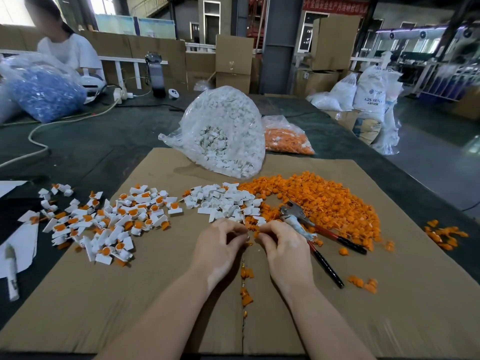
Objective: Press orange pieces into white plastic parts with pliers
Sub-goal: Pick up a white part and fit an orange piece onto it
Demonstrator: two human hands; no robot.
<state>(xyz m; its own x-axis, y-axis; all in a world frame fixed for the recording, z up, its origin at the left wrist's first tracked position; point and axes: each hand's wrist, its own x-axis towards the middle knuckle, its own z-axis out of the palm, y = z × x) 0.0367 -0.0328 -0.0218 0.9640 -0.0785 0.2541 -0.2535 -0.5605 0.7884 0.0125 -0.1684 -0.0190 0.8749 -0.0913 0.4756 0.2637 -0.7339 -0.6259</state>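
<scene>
My left hand point(220, 245) and my right hand point(283, 242) meet fingertip to fingertip over the cardboard sheet point(161, 294). The right fingers pinch a small orange piece point(255, 233); what the curled left fingers hold is hidden. Pliers point(309, 227) with red and black handles lie on the cardboard just right of my right hand, untouched. A heap of loose orange pieces point(330, 201) spreads behind them. Bare white plastic parts point(226, 201) are piled just beyond my hands. White parts with orange pieces fitted point(109, 222) lie scattered to the left.
A clear bag of white parts point(223, 133) and a bag of orange pieces point(285, 139) stand behind the cardboard. A bag of blue parts point(44, 92), a cable and a bottle sit far left, near a seated person point(67, 48). Stray orange pieces point(445, 233) lie right.
</scene>
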